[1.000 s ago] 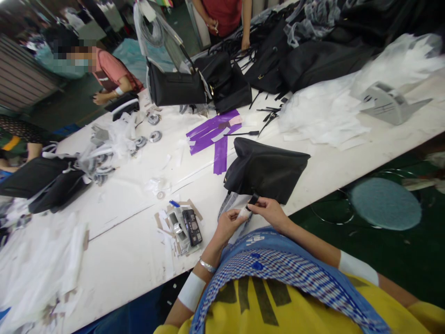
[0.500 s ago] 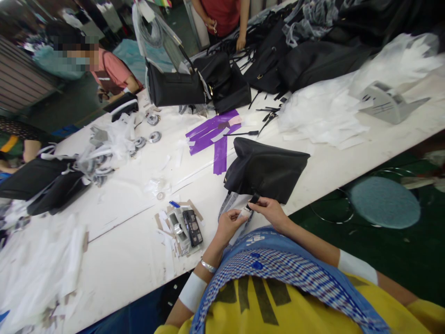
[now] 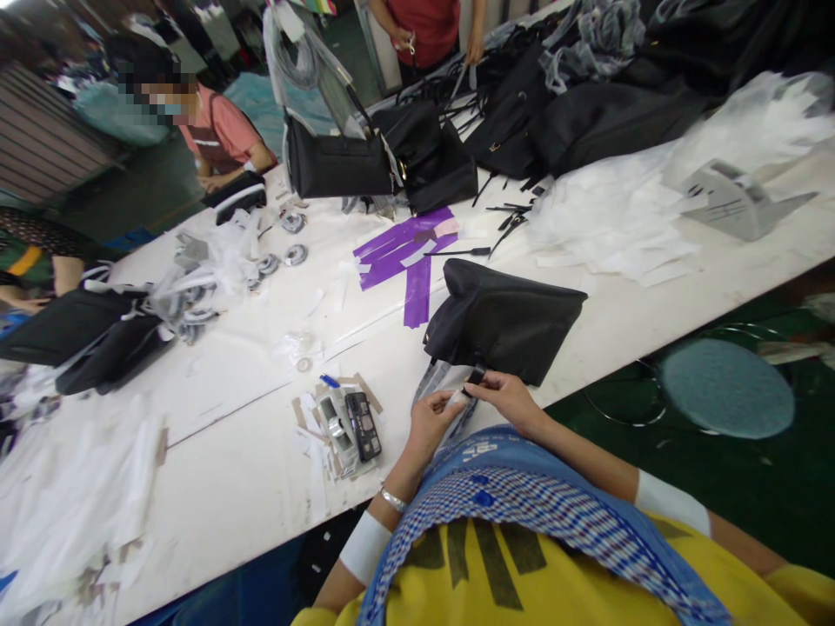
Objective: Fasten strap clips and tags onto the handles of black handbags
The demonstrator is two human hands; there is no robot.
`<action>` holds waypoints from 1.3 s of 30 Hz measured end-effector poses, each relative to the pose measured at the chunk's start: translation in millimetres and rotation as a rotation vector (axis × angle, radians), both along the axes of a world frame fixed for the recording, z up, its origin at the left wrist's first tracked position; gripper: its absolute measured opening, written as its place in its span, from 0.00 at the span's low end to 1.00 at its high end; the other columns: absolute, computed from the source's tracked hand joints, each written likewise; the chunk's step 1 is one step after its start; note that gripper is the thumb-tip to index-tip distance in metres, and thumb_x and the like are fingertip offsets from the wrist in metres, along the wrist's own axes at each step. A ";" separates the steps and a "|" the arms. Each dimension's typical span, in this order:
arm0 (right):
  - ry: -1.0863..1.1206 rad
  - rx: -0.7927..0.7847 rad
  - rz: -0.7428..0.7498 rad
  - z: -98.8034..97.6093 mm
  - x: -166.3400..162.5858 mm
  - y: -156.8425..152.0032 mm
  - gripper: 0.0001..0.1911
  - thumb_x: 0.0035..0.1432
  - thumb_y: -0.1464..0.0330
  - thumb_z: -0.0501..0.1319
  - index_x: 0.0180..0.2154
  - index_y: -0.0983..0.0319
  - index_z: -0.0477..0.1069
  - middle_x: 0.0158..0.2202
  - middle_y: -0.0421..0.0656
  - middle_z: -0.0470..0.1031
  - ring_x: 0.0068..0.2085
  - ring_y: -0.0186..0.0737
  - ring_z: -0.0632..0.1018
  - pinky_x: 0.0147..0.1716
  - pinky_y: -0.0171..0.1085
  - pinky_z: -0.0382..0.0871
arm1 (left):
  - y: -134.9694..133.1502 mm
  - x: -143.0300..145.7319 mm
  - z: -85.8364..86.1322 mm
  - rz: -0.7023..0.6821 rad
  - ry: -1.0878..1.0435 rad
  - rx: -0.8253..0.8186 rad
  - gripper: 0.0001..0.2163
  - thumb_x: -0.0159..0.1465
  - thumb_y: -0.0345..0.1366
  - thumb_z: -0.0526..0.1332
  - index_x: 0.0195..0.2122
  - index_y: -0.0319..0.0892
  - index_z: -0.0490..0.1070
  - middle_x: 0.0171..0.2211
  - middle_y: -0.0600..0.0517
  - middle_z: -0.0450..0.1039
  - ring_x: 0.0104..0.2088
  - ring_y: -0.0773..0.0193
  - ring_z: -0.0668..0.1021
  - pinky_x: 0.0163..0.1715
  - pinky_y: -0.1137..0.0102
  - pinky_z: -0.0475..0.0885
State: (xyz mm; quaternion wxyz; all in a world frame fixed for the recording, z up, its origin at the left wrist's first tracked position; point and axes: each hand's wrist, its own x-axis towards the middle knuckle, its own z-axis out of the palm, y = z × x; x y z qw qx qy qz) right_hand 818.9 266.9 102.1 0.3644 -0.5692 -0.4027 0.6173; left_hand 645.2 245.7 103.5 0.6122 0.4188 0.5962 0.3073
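A black bag (image 3: 509, 322) lies on the white table (image 3: 248, 452) at its near edge. A short black strap (image 3: 476, 376) hangs from the bag's near side. My right hand (image 3: 509, 398) pinches the end of that strap. My left hand (image 3: 430, 422) is closed on a small white strip (image 3: 455, 399) held against the strap's tip. Both hands meet just in front of my chest, over the table's edge.
A black phone (image 3: 363, 424) lies on paper scraps left of my hands. Purple tape strips (image 3: 408, 248), tape rolls (image 3: 295, 254), more black bags (image 3: 339, 165) and white tissue (image 3: 613, 217) cover the table. Two other people work at the far side; a round stool (image 3: 724, 387) stands right.
My hands have stayed on the strap with only small finger movements. The view has shifted slightly. The person in red at the far side has lifted a strap.
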 end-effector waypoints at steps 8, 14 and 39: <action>0.053 -0.006 -0.025 -7.0 -0.9 -0.7 0.20 0.46 0.52 0.68 0.29 0.64 0.75 0.25 0.41 0.74 0.29 0.37 0.72 0.30 0.36 0.65 | 1.5 -0.4 3.1 -0.081 -0.125 -0.044 0.17 0.53 0.44 0.69 0.41 0.41 0.77 0.40 0.49 0.80 0.42 0.55 0.80 0.46 0.63 0.72; 0.068 -0.003 -0.012 -8.4 -0.5 -1.2 0.20 0.47 0.52 0.67 0.32 0.63 0.77 0.29 0.42 0.78 0.32 0.40 0.75 0.34 0.38 0.68 | 4.0 2.1 -1.1 -0.075 -0.130 -0.061 0.18 0.52 0.44 0.69 0.41 0.41 0.78 0.39 0.48 0.80 0.41 0.55 0.80 0.45 0.63 0.73; -0.042 0.068 0.037 -11.3 0.3 0.1 0.22 0.52 0.49 0.62 0.24 0.62 0.76 0.23 0.38 0.72 0.30 0.39 0.72 0.32 0.36 0.64 | 12.7 9.9 1.0 -0.046 -0.053 -0.015 0.17 0.55 0.47 0.66 0.41 0.40 0.79 0.37 0.46 0.81 0.39 0.55 0.80 0.43 0.65 0.73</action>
